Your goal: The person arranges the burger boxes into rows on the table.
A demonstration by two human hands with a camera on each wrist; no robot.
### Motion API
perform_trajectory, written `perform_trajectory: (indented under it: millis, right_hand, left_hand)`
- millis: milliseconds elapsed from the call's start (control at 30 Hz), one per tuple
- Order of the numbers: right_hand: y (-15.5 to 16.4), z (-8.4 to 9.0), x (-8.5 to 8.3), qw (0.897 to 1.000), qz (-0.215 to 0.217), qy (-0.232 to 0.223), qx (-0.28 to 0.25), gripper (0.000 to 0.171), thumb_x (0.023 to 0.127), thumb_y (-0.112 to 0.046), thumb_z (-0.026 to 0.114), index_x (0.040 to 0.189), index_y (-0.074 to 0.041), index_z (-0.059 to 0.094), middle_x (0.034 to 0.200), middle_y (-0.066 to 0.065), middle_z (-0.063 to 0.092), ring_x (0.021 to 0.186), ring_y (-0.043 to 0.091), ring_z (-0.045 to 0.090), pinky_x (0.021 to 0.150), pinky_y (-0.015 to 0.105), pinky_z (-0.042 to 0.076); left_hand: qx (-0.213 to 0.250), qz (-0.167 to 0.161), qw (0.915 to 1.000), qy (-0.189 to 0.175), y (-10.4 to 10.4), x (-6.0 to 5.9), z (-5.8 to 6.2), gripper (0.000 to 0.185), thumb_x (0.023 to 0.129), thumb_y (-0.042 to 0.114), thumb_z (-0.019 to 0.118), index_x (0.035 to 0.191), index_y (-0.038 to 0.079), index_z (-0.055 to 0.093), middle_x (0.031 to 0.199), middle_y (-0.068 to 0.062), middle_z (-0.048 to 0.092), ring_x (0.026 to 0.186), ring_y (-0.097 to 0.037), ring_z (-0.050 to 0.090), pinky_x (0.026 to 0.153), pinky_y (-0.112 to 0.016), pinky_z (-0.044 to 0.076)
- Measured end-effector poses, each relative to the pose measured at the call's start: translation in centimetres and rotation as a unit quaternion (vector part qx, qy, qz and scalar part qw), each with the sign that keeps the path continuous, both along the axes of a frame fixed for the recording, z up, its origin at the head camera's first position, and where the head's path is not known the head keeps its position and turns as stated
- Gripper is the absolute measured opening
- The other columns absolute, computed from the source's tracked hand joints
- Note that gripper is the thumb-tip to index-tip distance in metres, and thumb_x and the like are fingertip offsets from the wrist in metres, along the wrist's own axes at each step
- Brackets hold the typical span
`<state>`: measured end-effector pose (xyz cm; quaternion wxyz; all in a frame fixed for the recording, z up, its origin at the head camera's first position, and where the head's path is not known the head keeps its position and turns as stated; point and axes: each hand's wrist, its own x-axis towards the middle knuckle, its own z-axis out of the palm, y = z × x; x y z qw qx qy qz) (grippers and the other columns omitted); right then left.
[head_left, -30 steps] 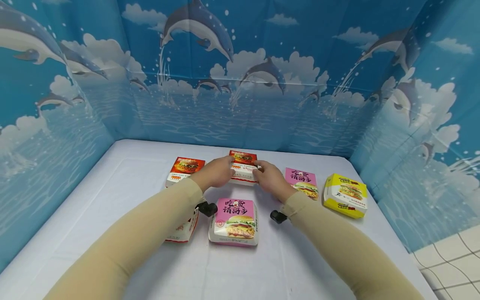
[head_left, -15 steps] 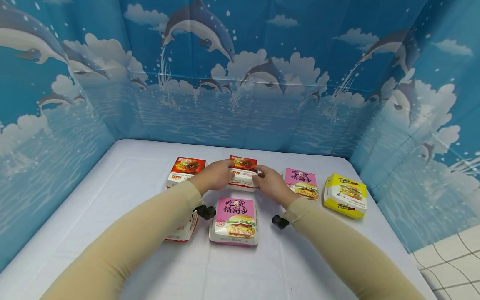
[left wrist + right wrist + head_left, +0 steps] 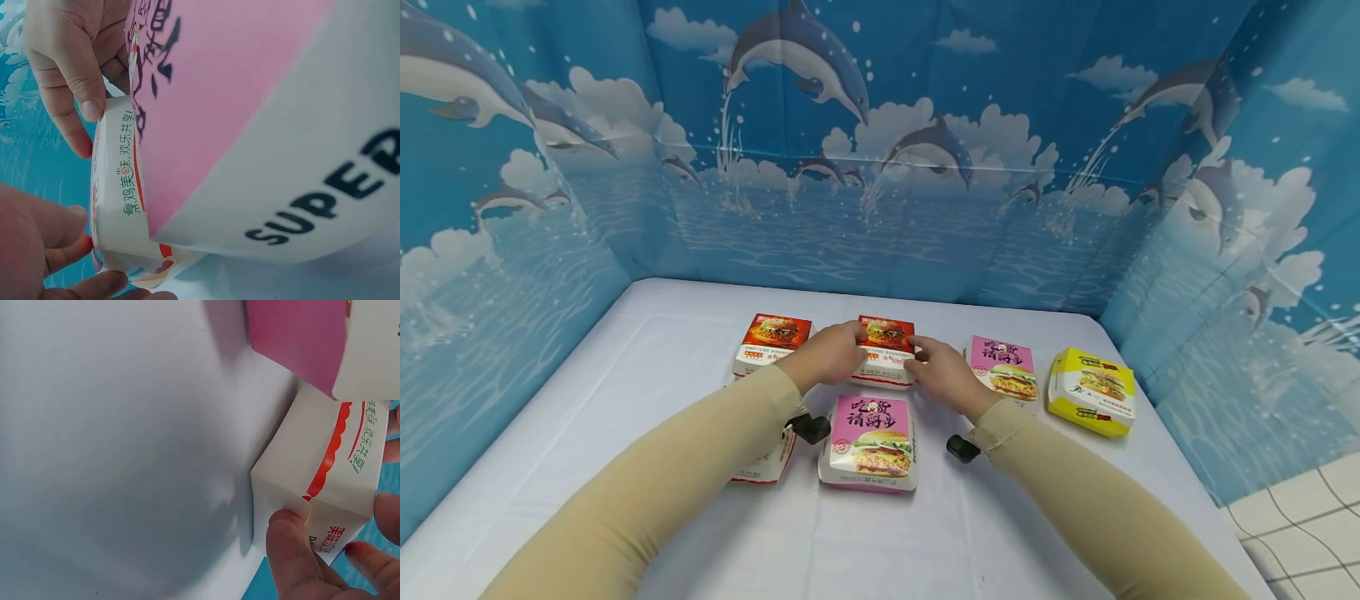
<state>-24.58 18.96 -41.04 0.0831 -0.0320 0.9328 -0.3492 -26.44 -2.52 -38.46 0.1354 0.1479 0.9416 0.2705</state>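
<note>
A red-and-white burger box [image 3: 886, 354] rests on the white table toward the back middle, between both hands. My left hand [image 3: 835, 354] holds its left side, thumb and fingers bent at the edge. On the opposite side my right hand [image 3: 946, 375] grips it; the right wrist view shows the thumb pressed against the side wall [image 3: 294, 515] and fingers along the upper edge. Directly in front lies a pink burger box [image 3: 872, 442], which covers part of the held box in the left wrist view. Both boxes look closed.
Another red-and-white burger box [image 3: 773, 336] stands left of the hands. A further white-and-red box [image 3: 767, 465] is partly hidden under the left forearm. To the right are a second pink box [image 3: 1003, 367] and a yellow one [image 3: 1090, 392]. A dolphin-print curtain [image 3: 880, 225] borders the table.
Both hands have drawn the red-and-white burger box a little toward the body, nearer the pink box in front. The other boxes stay where they were.
</note>
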Motion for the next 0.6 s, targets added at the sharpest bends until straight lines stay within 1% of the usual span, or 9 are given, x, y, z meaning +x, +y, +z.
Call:
perform_trajectory:
  millis: [133, 267, 333, 467, 500, 600]
  right_hand:
    - [-0.01, -0.02, 0.08, 1.000, 0.004, 0.004, 0.010, 0.062, 0.107, -0.032, 0.061, 0.163, -0.016, 0.041, 0.148, 0.019, 0.061, 0.130, 0.031, 0.062, 0.103, 0.046, 0.056]
    - [-0.03, 0.03, 0.09, 1.000, 0.006, 0.009, 0.013, 0.060, 0.107, -0.035, 0.060, 0.162, -0.017, 0.043, 0.145, 0.018, 0.062, 0.124, 0.029, 0.064, 0.096, 0.043, 0.058]
    - [-0.02, -0.01, 0.03, 1.000, 0.007, 0.012, 0.013, 0.059, 0.107, -0.036, 0.060, 0.160, -0.017, 0.045, 0.145, 0.018, 0.062, 0.122, 0.029, 0.064, 0.095, 0.042, 0.058]
    - [-0.01, -0.08, -0.08, 1.000, 0.007, 0.010, 0.014, 0.059, 0.107, -0.037, 0.061, 0.161, -0.019, 0.044, 0.152, 0.019, 0.057, 0.126, 0.031, 0.061, 0.098, 0.045, 0.056]
    - [-0.01, -0.11, -0.13, 1.000, 0.008, 0.007, 0.014, 0.060, 0.107, -0.037, 0.061, 0.162, -0.019, 0.043, 0.155, 0.019, 0.055, 0.125, 0.030, 0.061, 0.096, 0.043, 0.056]
    - [-0.03, -0.16, -0.32, 1.000, 0.011, -0.006, 0.010, 0.063, 0.107, -0.037, 0.061, 0.165, -0.023, 0.038, 0.160, 0.016, 0.050, 0.105, 0.026, 0.063, 0.079, 0.035, 0.054]
  left_hand:
    - [-0.005, 0.002, 1.0000, 0.002, -0.04, 0.07, -0.08, 0.044, 0.110, 0.028, 0.054, 0.150, 0.010, 0.051, 0.149, -0.013, 0.060, 0.113, -0.024, 0.062, 0.089, -0.039, 0.053]
    - [-0.006, 0.006, 1.0000, -0.001, -0.07, 0.13, -0.02, 0.041, 0.110, 0.028, 0.054, 0.147, 0.010, 0.051, 0.142, -0.013, 0.063, 0.100, -0.023, 0.062, 0.082, -0.038, 0.052]
    - [-0.007, 0.008, 0.9999, -0.003, -0.08, 0.10, 0.00, 0.040, 0.110, 0.028, 0.054, 0.146, 0.010, 0.051, 0.140, -0.013, 0.063, 0.098, -0.023, 0.062, 0.081, -0.037, 0.051]
    - [-0.008, 0.014, 0.9998, -0.006, -0.10, 0.04, 0.00, 0.039, 0.110, 0.028, 0.054, 0.145, 0.011, 0.051, 0.140, -0.013, 0.060, 0.097, -0.023, 0.062, 0.081, -0.038, 0.051]
    - [-0.008, 0.016, 0.9998, -0.007, -0.09, 0.01, -0.01, 0.039, 0.110, 0.028, 0.055, 0.145, 0.012, 0.051, 0.141, -0.013, 0.060, 0.098, -0.024, 0.063, 0.081, -0.038, 0.052]
    - [-0.008, 0.020, 0.9997, -0.011, -0.04, -0.07, -0.08, 0.044, 0.110, 0.029, 0.055, 0.151, 0.014, 0.048, 0.146, -0.014, 0.055, 0.102, -0.024, 0.062, 0.082, -0.038, 0.051]
